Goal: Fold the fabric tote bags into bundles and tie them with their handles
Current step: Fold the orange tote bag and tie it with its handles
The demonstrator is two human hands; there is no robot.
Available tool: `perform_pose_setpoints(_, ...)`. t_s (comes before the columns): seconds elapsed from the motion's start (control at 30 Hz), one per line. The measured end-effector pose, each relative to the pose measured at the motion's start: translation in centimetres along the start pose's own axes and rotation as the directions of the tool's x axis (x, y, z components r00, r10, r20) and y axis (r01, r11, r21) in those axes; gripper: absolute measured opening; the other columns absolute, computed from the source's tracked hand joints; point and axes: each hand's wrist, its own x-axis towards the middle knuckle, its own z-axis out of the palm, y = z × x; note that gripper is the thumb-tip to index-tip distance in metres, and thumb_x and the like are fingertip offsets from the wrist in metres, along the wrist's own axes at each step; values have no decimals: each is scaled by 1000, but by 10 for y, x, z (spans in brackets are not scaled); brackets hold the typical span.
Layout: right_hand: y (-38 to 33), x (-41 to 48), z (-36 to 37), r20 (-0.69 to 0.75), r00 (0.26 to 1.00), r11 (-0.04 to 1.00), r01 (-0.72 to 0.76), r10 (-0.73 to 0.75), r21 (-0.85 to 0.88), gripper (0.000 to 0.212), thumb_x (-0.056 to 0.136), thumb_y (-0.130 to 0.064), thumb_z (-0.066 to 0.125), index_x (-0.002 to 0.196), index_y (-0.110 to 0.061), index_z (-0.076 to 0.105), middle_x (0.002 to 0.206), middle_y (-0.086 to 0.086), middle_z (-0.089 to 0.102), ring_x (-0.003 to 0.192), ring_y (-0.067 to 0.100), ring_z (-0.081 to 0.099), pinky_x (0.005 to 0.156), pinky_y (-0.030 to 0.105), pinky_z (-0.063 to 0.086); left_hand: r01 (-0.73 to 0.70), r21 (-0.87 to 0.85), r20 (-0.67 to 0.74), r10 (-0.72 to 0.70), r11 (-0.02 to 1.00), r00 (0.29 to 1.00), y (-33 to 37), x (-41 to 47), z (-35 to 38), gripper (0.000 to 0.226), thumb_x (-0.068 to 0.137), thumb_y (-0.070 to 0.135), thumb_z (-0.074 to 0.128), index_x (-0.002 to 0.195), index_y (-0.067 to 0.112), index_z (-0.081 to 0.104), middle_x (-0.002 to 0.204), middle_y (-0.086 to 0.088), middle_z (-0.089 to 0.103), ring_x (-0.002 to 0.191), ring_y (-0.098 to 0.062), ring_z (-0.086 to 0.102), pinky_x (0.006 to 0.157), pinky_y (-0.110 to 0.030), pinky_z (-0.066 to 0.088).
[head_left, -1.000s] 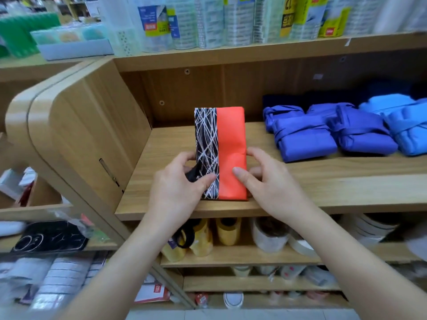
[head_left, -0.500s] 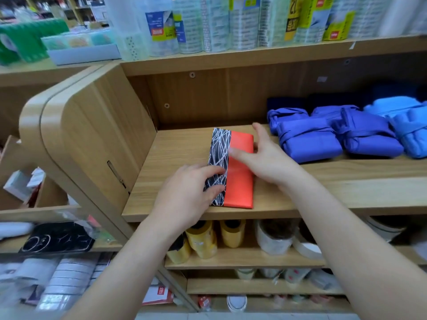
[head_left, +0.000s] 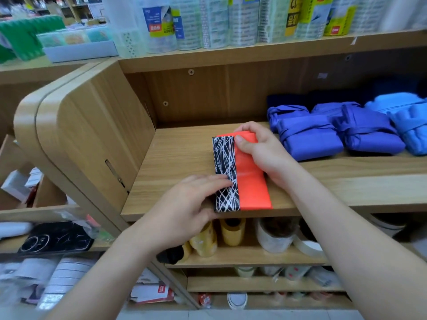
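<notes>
a shop's wooden shelf (head_left: pixel 182 158) with a rounded end panel on the left fills the view. on the board above stand clear-wrapped packs (head_left: pixel 208 21); one yellow label (head_left: pixel 293 18) shows a large "12", and a blue-and-white label (head_left: pixel 159 20) carries a small red tag whose print is too blurred to read. green packs (head_left: pixel 25 35) sit far left.

the tote bag (head_left: pixel 250 181) lies on the shelf near its front edge, folded into a long flat strip: orange on the right, with a black band crossed by white lines along its left side.

the left hand (head_left: pixel 184 204) rests on the near part of the black band, its fingers (head_left: pixel 217 181) laid flat and close together, pressing the fabric down. the right hand (head_left: pixel 261 148) holds the far end of the tote bag, thumb on top of the orange cloth and fingers curled over the far edge, clamped on it.

just right of that hand lie tied dark blue bundles (head_left: pixel 309 137), with light blue bundles (head_left: pixel 411 128) beyond them. the shelf below holds tape rolls (head_left: pixel 231 232), yellow and clear. lower left lies a black phone case (head_left: pixel 55 239).
</notes>
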Motion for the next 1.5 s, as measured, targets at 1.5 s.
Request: perform_pose_setpoints(1.5,-33,-44,-55,393,897,585,434,-205,-685,36,79,-30,78,74,-32,43,80,-12,43,75,7,46,68,29,36,437,-551,147,-432,711,890,3,10,-52,27,68,19,80,93,31,77,94,3,75,89,-14,70,85,-32,54)
